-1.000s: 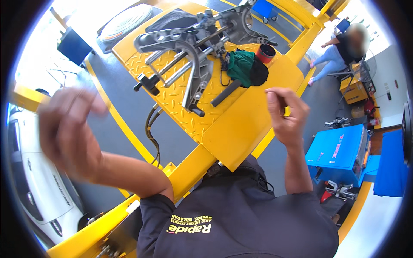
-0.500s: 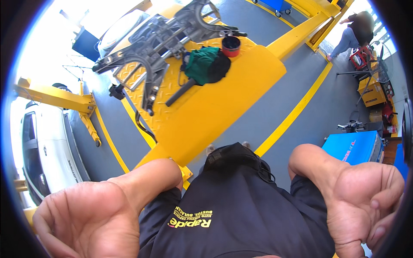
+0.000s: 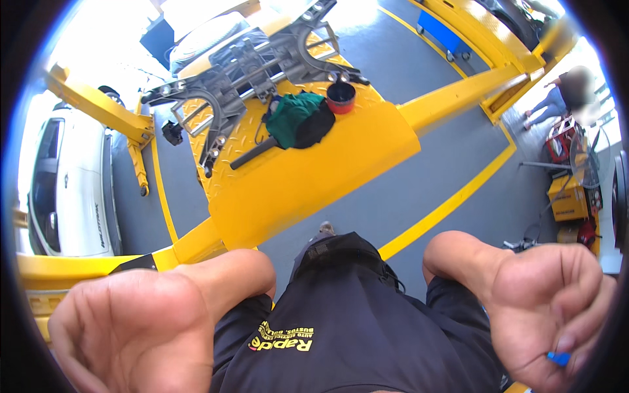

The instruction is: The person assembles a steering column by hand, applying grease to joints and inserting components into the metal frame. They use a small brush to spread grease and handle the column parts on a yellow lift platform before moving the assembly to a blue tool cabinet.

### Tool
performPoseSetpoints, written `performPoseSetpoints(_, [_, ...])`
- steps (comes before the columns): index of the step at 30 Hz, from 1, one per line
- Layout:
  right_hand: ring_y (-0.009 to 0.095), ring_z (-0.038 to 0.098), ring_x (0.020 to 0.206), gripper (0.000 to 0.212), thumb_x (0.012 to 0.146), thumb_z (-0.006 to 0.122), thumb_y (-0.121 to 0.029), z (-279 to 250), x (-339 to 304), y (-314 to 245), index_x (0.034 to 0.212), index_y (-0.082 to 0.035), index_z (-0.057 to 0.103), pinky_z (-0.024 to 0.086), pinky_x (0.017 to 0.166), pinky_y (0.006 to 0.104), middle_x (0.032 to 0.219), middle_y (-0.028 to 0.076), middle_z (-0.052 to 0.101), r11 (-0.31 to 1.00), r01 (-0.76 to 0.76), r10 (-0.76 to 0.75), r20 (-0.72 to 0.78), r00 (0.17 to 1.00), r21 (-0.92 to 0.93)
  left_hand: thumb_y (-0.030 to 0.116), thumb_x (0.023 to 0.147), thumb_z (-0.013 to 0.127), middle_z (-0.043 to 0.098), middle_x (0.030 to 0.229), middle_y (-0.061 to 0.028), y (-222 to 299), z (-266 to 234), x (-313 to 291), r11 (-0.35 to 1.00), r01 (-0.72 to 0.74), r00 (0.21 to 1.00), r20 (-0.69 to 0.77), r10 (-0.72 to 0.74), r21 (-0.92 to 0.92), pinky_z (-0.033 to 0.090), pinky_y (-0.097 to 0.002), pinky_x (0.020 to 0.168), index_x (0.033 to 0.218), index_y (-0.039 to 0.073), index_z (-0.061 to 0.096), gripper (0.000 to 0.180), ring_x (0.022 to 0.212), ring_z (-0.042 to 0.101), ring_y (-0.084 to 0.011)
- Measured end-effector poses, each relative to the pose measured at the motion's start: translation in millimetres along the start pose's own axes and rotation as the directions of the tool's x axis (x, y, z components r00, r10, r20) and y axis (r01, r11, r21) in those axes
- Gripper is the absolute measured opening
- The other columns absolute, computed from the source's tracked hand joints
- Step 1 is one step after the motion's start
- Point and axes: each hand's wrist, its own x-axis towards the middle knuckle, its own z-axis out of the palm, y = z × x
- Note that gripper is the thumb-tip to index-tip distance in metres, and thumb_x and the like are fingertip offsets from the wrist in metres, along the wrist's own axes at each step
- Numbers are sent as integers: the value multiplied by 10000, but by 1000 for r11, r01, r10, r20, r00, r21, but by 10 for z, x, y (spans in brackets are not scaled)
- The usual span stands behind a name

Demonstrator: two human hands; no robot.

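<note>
Both of my hands are raised close to the view, palms showing, at the lower corners. My left hand (image 3: 141, 324) has its fingers bent round toward the lower left rim, where their tips are cut off. My right hand (image 3: 547, 304) is closed, its fingers curled in at the right rim; what they grip is hidden. A small blue patch (image 3: 558, 358) shows between its fingers, and I cannot tell whether it is held. Between my arms is my black shirt (image 3: 354, 327) with yellow print. Neither hand touches the yellow platform ahead.
The yellow lift platform (image 3: 308, 190) carries a grey metal clamp frame (image 3: 252, 75), a green and black cloth (image 3: 298, 118), a dark bar (image 3: 254, 154) and a red-black cup (image 3: 341, 97). A white vehicle (image 3: 82, 190) stands left. A person (image 3: 567, 95) and a fan (image 3: 586, 157) are far right.
The view has turned and shifted, so the platform and vehicle sit differently. The blue box at right has passed behind my right hand. Both hands stay raised in nearly the same pose.
</note>
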Motion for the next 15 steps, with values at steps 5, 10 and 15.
performPoseSetpoints(5, [197,667,881,244,998,673,-243,160,-113,1034,1057,-8,706,508,660,335,1025,130,709,994,4,31,-336,941,105,506,1007,637,717,1047,35,-738,16,-181,978,15,976,-214,30,206,469,-296,928,1103,197,718,334,959,649,-123])
performPoseSetpoints(10, [207,745,886,273,1010,691,-231,523,-55,2433,1171,-17,749,580,709,297,1082,109,777,837,-391,304,-268,914,-383,425,979,716,667,1348,-202,-2450,-70,-811,848,411,877,107,-468,334,506,-412,1103,1392,-1,621,601,1243,643,-326])
performPoseSetpoints(15, [272,754,907,384,1002,698,-275,742,71,3404,1267,2,692,590,853,388,1088,178,771,614,-525,586,-105,803,-590,514,863,818,604,1450,-331,-3403,343,-1339,561,526,345,443,-828,639,479,-455,1157,1470,-104,540,910,1333,620,-424])
